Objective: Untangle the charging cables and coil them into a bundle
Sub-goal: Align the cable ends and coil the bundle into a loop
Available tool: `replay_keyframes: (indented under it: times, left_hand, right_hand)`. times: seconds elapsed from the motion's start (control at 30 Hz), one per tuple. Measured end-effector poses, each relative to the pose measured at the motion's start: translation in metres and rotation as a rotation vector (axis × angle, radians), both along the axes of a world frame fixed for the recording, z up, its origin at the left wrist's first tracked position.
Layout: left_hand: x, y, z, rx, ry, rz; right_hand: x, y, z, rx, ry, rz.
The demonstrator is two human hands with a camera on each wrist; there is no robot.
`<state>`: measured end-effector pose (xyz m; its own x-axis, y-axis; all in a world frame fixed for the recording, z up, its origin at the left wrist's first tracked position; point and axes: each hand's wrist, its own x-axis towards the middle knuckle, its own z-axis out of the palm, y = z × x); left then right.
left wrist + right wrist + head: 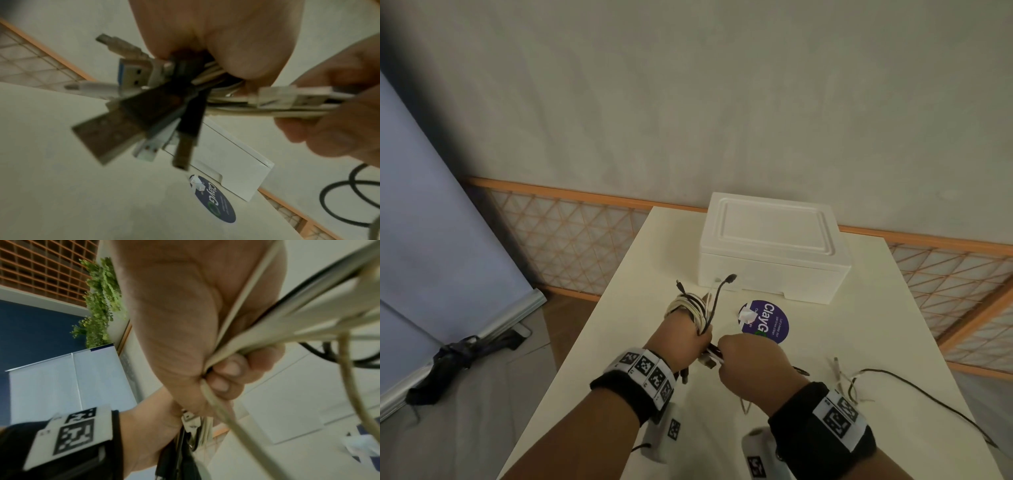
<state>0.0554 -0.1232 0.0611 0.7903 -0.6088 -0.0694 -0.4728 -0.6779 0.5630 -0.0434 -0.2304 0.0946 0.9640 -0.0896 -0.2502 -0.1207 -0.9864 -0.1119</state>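
My left hand [685, 342] grips a coil of white and black charging cables [690, 306] wound around it above the white table [640, 342]. Several USB plugs [131, 113] fan out under the left palm [226, 40]. My right hand [750, 366] sits just right of the left one and grips the loose cable ends [267, 324] in a fist [205, 337]. Two plug ends [731, 278] stick up from the coil. The slack, white and black strands [859, 380], trails over the table to the right.
A white foam box [774, 246] stands at the back of the table. A round purple sticker [765, 322] lies in front of it. An orange lattice rail [571, 233] runs behind. A grey board [431, 240] leans at the left, with dark straps [455, 356] on the floor.
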Motion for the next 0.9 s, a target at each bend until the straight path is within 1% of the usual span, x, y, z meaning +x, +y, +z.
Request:
replay_keyframes:
  times: [0.1, 0.17, 0.2, 0.3, 0.37, 0.4, 0.43, 0.53, 0.6, 0.67, 0.73, 0.8, 0.87, 0.9]
  left_hand:
    - [-0.001, 0.003, 0.001, -0.042, 0.043, 0.051]
    - [-0.002, 0.004, 0.0, -0.071, 0.126, 0.049]
    - [-0.002, 0.005, 0.0, -0.121, 0.182, 0.029]
    - [-0.006, 0.006, 0.009, -0.351, 0.396, -0.021]
    - [-0.012, 0.007, 0.017, -0.52, 0.593, -0.013]
    - [-0.014, 0.009, 0.019, -0.586, 0.668, -0.017]
    - [-0.016, 0.01, 0.021, -0.619, 0.703, -0.036]
    - [-0.02, 0.013, 0.028, -0.642, 0.694, -0.203]
    - [-0.024, 0.014, 0.04, -0.664, 0.729, -0.304]
    - [-0.025, 0.014, 0.048, -0.623, 0.736, -0.373]
    - [-0.026, 0.016, 0.054, -0.617, 0.76, -0.397]
    - [-0.029, 0.017, 0.057, -0.651, 0.823, -0.403]
    - [-0.034, 0.017, 0.058, -0.696, 0.891, -0.402]
    - [-0.036, 0.017, 0.057, -0.713, 0.919, -0.386]
  right_hand:
    - [-0.004, 0.0, 0.006, -0.048, -0.045, 0.07]
    - [-0.007, 0.0, 0.009, -0.092, -0.104, 0.132]
    - [-0.007, -0.001, 0.011, -0.106, -0.146, 0.156]
    - [-0.007, -0.004, 0.023, -0.116, -0.255, 0.196]
    - [-0.006, -0.005, 0.033, -0.194, -0.303, 0.266]
    - [-0.006, -0.007, 0.036, -0.217, -0.344, 0.317]
    - [-0.006, -0.009, 0.039, -0.217, -0.405, 0.362]
    - [-0.005, -0.024, 0.046, -0.138, -0.626, 0.455]
    - [-0.004, -0.033, 0.05, -0.086, -0.712, 0.507]
    - [-0.003, -0.037, 0.055, -0.041, -0.79, 0.574]
    - [0.001, -0.039, 0.055, -0.008, -0.9, 0.611]
    - [0.007, -0.041, 0.053, 0.045, -0.986, 0.6]
    - [0.015, -0.044, 0.049, 0.12, -0.996, 0.577]
    - [0.019, -0.046, 0.047, 0.169, -0.968, 0.568]
